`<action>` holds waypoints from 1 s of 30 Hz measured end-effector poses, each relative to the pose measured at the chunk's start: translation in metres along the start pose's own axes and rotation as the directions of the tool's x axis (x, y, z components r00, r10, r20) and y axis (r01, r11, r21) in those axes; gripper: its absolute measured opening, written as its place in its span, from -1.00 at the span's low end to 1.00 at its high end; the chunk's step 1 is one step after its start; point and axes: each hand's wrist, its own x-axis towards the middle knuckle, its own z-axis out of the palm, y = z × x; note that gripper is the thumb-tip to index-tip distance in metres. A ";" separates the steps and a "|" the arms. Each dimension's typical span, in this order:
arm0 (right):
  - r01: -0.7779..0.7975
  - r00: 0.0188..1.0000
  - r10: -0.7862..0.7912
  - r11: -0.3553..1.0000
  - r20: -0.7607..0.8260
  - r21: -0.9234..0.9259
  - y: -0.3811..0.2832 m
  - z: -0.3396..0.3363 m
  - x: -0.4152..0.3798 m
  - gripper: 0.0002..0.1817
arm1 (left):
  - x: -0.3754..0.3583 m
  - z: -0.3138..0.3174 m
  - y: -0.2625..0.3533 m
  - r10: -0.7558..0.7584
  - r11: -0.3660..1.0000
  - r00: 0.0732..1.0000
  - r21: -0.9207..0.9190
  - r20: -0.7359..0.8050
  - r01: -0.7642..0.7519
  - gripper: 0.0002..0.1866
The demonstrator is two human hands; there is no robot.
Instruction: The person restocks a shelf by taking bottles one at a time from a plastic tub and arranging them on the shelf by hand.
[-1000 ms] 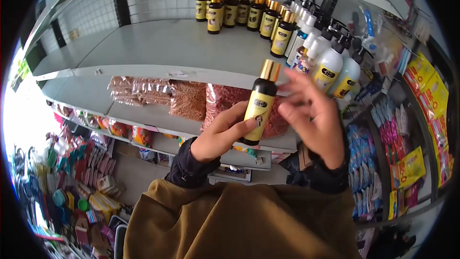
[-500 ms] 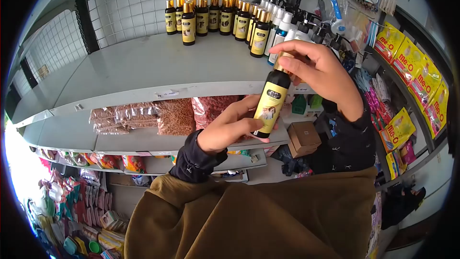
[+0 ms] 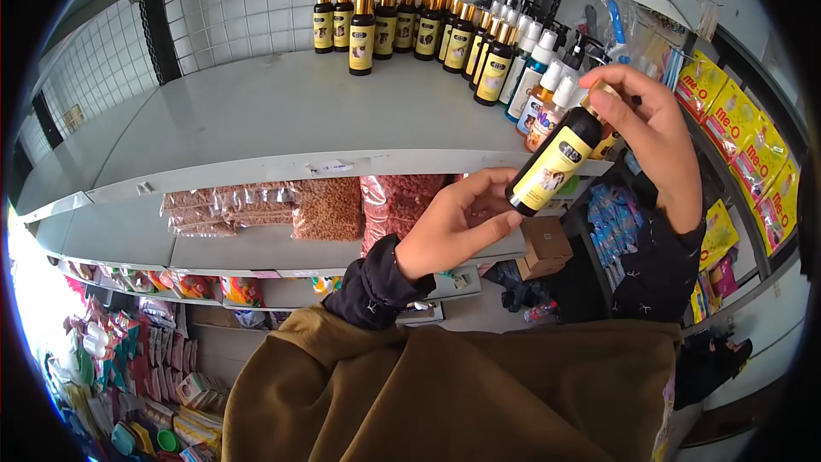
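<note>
A dark bottle (image 3: 556, 167) with a yellow label and gold cap is tilted in front of me, its base toward the lower left. My right hand (image 3: 646, 115) pinches the cap between thumb and fingers. At the base is my left hand (image 3: 462, 222), its thumb at the bottom edge and its fingers partly hidden behind the bottle. Similar gold-capped bottles (image 3: 362, 38) stand upright in a group at the back of the grey shelf (image 3: 282, 115). White-capped spray bottles (image 3: 532, 103) stand behind and left of the held bottle.
Clear bags of brown pellets (image 3: 325, 210) lie on the shelf below. A cardboard box (image 3: 545, 248) sits lower right. Yellow packets (image 3: 731, 107) hang on the right. A wire grid (image 3: 248, 4) backs the shelf.
Both hands and the bottle have moved right, and the bottle tilts further from upright. My left thumb has slid off the label to the bottom edge. The view has shifted slightly.
</note>
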 end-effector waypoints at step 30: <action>0.187 0.981 -0.179 0.973 0.069 -0.131 -0.021 -0.011 0.049 -0.70 | -0.007 -0.003 0.040 0.436 0.623 0.889 0.761 -0.142 -0.184 -0.53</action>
